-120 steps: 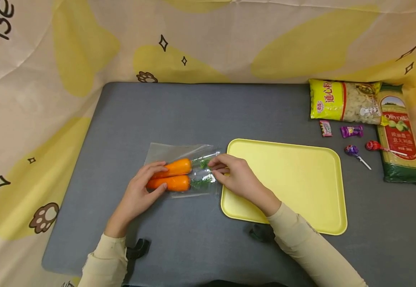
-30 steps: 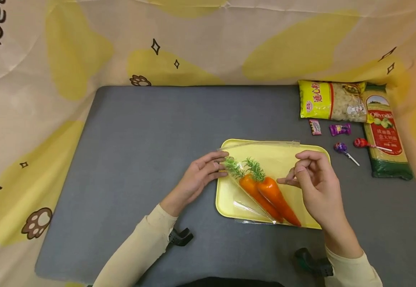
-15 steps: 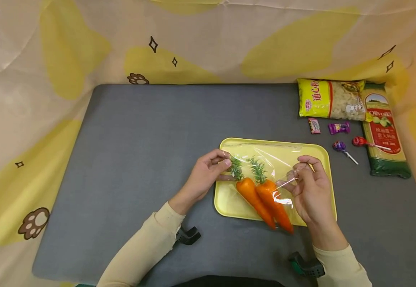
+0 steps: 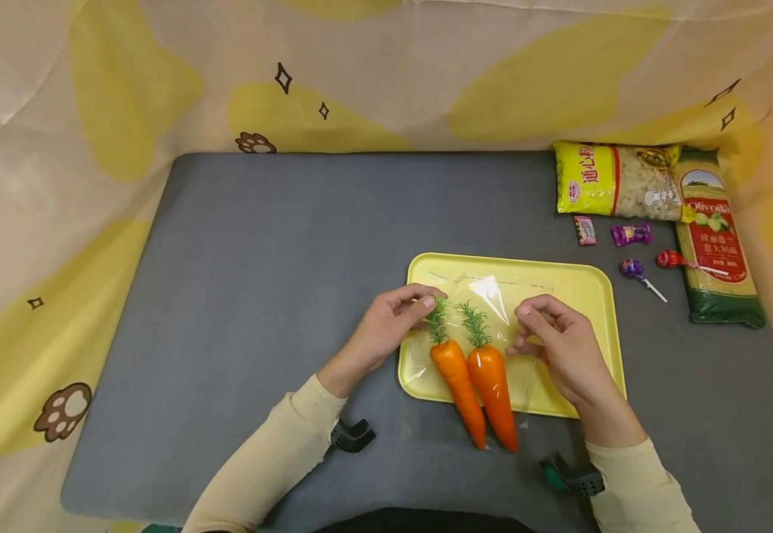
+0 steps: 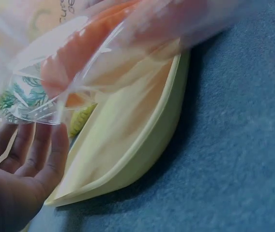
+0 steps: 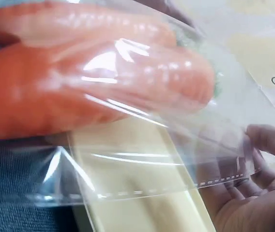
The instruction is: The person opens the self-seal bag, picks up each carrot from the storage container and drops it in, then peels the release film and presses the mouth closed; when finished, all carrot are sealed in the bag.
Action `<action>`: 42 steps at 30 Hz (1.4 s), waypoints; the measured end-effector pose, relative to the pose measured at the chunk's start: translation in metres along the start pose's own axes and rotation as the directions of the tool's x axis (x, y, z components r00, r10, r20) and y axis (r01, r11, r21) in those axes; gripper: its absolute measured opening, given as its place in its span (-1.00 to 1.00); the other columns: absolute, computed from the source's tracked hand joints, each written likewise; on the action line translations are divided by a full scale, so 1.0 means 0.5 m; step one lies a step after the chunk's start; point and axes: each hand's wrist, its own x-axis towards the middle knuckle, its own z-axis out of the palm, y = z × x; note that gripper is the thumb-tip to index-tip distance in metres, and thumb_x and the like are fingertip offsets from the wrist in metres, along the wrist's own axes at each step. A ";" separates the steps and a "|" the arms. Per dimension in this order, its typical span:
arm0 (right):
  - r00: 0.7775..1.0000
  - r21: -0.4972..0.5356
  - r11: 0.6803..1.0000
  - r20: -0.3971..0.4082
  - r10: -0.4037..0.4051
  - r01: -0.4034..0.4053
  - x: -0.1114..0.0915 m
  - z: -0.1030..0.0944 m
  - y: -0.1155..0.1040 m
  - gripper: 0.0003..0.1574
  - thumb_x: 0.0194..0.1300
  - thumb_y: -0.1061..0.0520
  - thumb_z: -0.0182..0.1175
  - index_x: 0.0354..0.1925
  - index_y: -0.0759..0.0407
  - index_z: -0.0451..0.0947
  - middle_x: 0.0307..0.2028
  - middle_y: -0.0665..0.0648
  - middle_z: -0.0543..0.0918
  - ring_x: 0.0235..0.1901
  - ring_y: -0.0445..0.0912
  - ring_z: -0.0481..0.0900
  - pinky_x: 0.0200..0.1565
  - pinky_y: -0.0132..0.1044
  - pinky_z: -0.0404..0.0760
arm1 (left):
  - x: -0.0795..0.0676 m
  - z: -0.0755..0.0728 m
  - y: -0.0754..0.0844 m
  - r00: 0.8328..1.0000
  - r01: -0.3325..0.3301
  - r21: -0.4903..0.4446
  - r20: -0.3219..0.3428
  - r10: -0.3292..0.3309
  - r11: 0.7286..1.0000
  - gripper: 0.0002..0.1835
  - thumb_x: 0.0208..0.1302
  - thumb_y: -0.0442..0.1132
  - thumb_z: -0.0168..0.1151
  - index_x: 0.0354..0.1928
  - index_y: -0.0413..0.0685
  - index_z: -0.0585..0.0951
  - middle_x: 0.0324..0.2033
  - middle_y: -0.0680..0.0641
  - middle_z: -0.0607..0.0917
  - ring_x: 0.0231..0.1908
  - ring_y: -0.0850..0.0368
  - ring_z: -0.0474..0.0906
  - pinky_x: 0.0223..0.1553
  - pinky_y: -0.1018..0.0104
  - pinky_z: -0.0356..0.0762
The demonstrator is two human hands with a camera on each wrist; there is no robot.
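Two orange carrots, the left one [image 4: 457,389] and the right one [image 4: 492,392], with green leafy tops, lie inside a clear plastic bag [image 4: 489,290]. My left hand [image 4: 383,322] pinches the bag's upper left side by the leaves, thumb on top. On the bag's right edge, my right hand [image 4: 563,348] pinches the film between thumb and fingers. Both wrist views show the bag raised over the yellow tray [image 4: 608,348]; the carrot tips reach past the tray's near edge. In the right wrist view a dashed seam [image 6: 220,181] runs along the film beside my right hand [image 6: 258,188].
At the back right lie a yellow pasta bag [image 4: 620,181] and an Olivoilà pasta pack [image 4: 720,244]. Near them are a pink candy [image 4: 585,230], a purple candy [image 4: 631,235], a purple lollipop [image 4: 633,269] and a red lollipop [image 4: 671,259]. A patterned cloth [image 4: 360,74] bounds the grey table [image 4: 260,296].
The bagged carrots have gone from the table left of the tray to above it. Over the last second they have swung from slanting to pointing nearly straight toward me, and my right hand has moved left.
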 end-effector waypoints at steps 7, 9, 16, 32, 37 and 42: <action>0.997 0.002 0.999 -0.059 -0.049 0.050 0.007 -0.002 0.008 -0.74 0.34 0.18 0.13 -0.24 0.43 0.42 -0.48 0.19 0.49 -0.57 -0.05 0.52 -0.45 0.00 0.64 | 0.001 0.001 -0.014 0.991 0.034 -0.118 -0.126 -0.048 0.992 -0.68 0.34 -0.14 0.16 -0.04 -0.26 0.61 -0.24 -0.08 0.61 -0.29 0.16 0.54 -0.28 0.25 0.62; 0.997 -0.028 0.998 -0.062 -0.053 0.051 0.008 -0.002 0.011 -0.69 0.34 0.17 0.13 -0.23 0.48 0.40 -0.48 0.22 0.49 -0.57 -0.04 0.52 -0.45 -0.01 0.64 | 0.000 0.000 -0.018 0.987 0.033 -0.149 -0.151 -0.056 0.988 -0.67 0.33 -0.14 0.16 -0.05 -0.27 0.62 -0.25 -0.10 0.63 -0.30 0.14 0.61 -0.32 0.24 0.63; 0.995 -0.108 0.993 -0.091 -0.048 0.038 0.013 0.000 0.016 -0.64 0.32 0.12 0.16 -0.18 0.46 0.42 -0.48 0.25 0.49 -0.57 -0.04 0.54 -0.45 -0.01 0.63 | -0.003 0.002 -0.023 0.984 0.017 -0.128 -0.176 -0.040 0.992 -0.71 0.36 -0.14 0.13 -0.06 -0.19 0.64 -0.21 -0.10 0.66 -0.30 0.00 0.68 -0.42 0.26 0.63; 0.995 -0.097 0.994 -0.085 -0.057 0.049 0.016 0.002 0.011 -0.59 0.32 0.13 0.16 -0.18 0.54 0.43 -0.48 0.27 0.53 -0.58 -0.01 0.55 -0.51 -0.03 0.64 | 0.008 0.003 -0.024 0.975 -0.031 -0.007 -0.221 0.029 1.000 -0.72 0.28 -0.09 0.22 -0.17 -0.17 0.69 -0.29 -0.08 0.72 -0.47 0.18 0.57 -0.56 0.30 0.58; 0.995 -0.147 0.989 -0.099 -0.029 0.014 0.021 -0.002 0.015 -0.52 0.32 0.06 0.16 -0.16 0.56 0.45 -0.47 0.25 0.51 -0.57 0.00 0.55 -0.49 -0.05 0.64 | 0.008 0.006 -0.028 0.970 -0.055 -0.067 -0.238 0.038 0.996 -0.73 0.31 -0.16 0.19 -0.18 -0.27 0.67 -0.30 -0.11 0.74 -0.52 0.22 0.54 -0.57 0.45 0.44; 0.992 -0.197 0.980 -0.125 -0.013 -0.012 0.028 -0.008 0.015 -0.52 0.29 0.04 0.20 -0.13 0.50 0.49 -0.48 0.28 0.52 -0.59 0.05 0.59 -0.45 -0.07 0.65 | 0.009 0.013 -0.025 0.963 -0.050 -0.144 -0.269 0.009 0.988 -0.71 0.27 -0.18 0.24 -0.12 -0.29 0.66 -0.23 -0.18 0.72 -0.44 0.26 0.58 -0.56 0.49 0.43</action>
